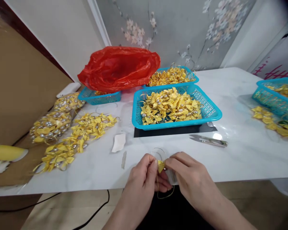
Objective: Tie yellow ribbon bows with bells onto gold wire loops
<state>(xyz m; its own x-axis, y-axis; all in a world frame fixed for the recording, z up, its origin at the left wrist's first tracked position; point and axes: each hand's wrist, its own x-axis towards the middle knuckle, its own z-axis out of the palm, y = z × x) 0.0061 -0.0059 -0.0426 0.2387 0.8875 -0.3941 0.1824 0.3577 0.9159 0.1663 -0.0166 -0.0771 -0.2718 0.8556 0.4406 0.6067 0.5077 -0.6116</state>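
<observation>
Between my two hands, at the table's front edge, is a small yellow ribbon flower (161, 166) with a silvery bead beside it. My left hand (144, 174) pinches its left side between thumb and forefinger. On the other side, the fingers of my right hand (188, 171) close on the flower's right edge, partly hiding the bead. A thin gold cord (165, 198) loops down below the hands, and a strand curls up above them. Thread snips (209, 140) lie on the table beyond my right hand.
A blue basket (176, 125) of yellow flowers stands ahead, with more baskets behind and at right (275, 99). A red plastic bag (120, 68) sits at the back. Flower piles (86, 131) and bagged flowers (51, 126) lie left, near a white scrap (119, 142).
</observation>
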